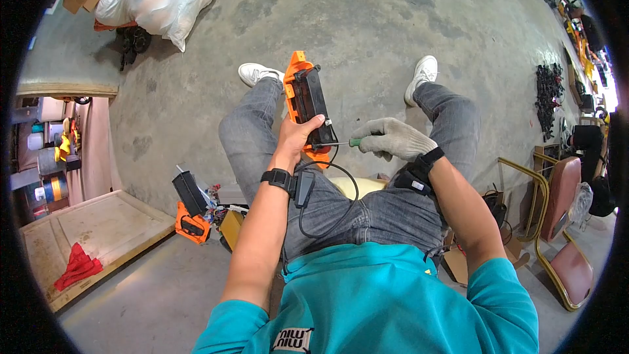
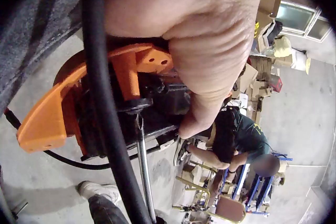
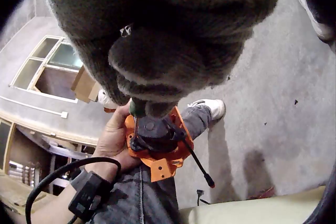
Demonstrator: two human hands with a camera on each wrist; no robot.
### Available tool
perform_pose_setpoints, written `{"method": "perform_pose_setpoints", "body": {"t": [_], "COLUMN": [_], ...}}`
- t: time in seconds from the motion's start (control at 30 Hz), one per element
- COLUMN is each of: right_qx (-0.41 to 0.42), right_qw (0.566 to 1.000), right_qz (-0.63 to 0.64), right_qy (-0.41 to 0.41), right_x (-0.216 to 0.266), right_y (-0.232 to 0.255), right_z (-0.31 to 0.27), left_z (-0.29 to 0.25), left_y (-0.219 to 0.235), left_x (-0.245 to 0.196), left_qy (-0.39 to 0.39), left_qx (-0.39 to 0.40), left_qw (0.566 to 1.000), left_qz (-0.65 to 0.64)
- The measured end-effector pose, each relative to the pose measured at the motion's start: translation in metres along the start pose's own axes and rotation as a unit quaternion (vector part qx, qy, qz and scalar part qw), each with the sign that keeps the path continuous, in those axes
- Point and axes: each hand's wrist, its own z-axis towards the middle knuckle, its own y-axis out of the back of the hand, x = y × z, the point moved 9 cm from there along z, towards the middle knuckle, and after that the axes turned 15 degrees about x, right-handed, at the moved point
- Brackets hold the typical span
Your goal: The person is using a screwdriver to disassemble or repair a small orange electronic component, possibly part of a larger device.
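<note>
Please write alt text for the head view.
A person's bare left hand holds an orange-and-black device above their lap; the gloved right hand holds a green-handled screwdriver at its near end, over a concrete floor.

In the head view, the gloved right hand [image 1: 396, 139] covers most of the green handle of the screwdriver [image 1: 354, 143]; the left hand's [image 1: 298, 136] fingers vanish behind the orange-and-black unit [image 1: 311, 101]. From the left wrist, a black cable [image 2: 102, 92] hides part of that unit, and a bystander's head [image 2: 264, 165] is blurred. A white bag [image 1: 167, 0] (a bulging one) conceals its contents.
</note>
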Motion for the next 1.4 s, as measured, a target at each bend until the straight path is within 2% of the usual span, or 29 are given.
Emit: {"method": "perform_pose_setpoints", "body": {"t": [0.3,0.37,0.57,0.7,0.77,0.8,0.87,1.0,1.07,1.2,1.27,1.3,1.37,1.4], "right_qx": [0.023,0.046,0.037,0.062,0.022,0.022,-0.069,-0.084,-0.140,-0.160,-0.107,-0.107,-0.038,-0.039], "right_qw": [0.998,0.989,0.975,0.985,0.998,0.998,0.970,0.976,0.989,0.985,0.990,0.990,0.997,0.997], "right_qz": [0.050,0.134,0.204,0.143,-0.055,-0.053,-0.152,-0.102,-0.020,0.067,0.083,0.084,0.055,0.055], "right_qy": [-0.009,-0.051,-0.075,-0.075,-0.015,-0.015,0.174,0.173,0.046,0.012,-0.025,-0.025,-0.048,-0.048], "right_x": [0.000,-0.010,-0.024,-0.019,-0.014,-0.022,0.002,0.009,0.008,-0.015,-0.025,-0.019,-0.005,-0.006], "right_y": [-0.006,-0.011,-0.018,-0.017,-0.008,-0.010,-0.004,-0.001,0.007,0.019,0.013,0.013,0.003,0.002], "right_z": [0.002,0.002,0.007,0.012,0.018,0.022,0.018,0.012,-0.003,0.006,0.010,0.007,0.004,0.004], "left_z": [-0.001,0.000,-0.003,-0.006,-0.006,-0.006,-0.005,-0.005,-0.005,-0.006,-0.006,-0.005,-0.004,-0.004], "left_y": [0.000,0.001,-0.004,-0.008,-0.007,-0.005,-0.002,-0.004,-0.004,-0.002,-0.002,0.000,0.002,0.003], "left_x": [-0.001,0.000,-0.002,-0.005,-0.003,-0.002,0.001,0.001,0.001,0.004,0.008,0.011,0.017,0.016], "left_qy": [-0.014,-0.026,-0.021,-0.029,-0.029,-0.028,-0.026,0.001,0.000,0.024,0.044,0.054,0.063,0.056], "left_qx": [0.005,0.005,0.026,0.027,0.023,0.023,0.023,0.009,0.001,-0.013,-0.011,-0.013,-0.015,-0.018], "left_qw": [1.000,1.000,0.999,0.999,0.999,0.999,0.999,1.000,1.000,1.000,0.999,0.998,0.998,0.998], "left_qz": [-0.002,-0.004,-0.005,-0.003,-0.004,-0.009,-0.013,-0.018,-0.024,0.010,0.024,0.023,0.022,0.021]}}
